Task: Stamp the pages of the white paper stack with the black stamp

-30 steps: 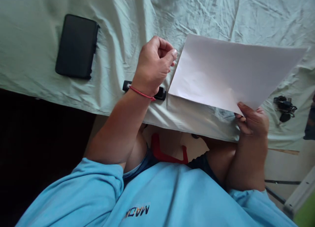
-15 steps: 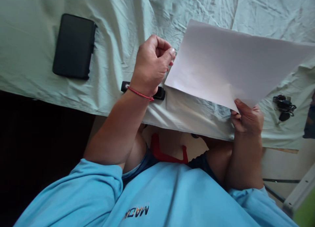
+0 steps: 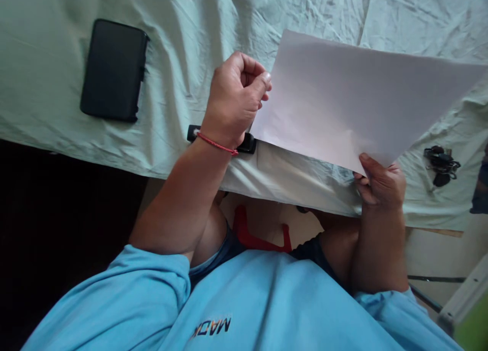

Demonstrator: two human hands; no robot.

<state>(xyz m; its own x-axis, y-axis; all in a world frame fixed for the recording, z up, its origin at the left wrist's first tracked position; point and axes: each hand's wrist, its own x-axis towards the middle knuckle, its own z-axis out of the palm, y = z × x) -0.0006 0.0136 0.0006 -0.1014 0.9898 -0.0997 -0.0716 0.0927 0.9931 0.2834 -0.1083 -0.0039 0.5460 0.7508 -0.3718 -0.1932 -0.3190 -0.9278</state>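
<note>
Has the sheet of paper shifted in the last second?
Yes. The sheet of paper slid left, its near-left corner now at the black clip, and rose slightly.

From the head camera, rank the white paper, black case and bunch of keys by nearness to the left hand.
1. White paper: just right of the left hand.
2. Black case: on the sheet, to its left.
3. Bunch of keys: far right.
</note>
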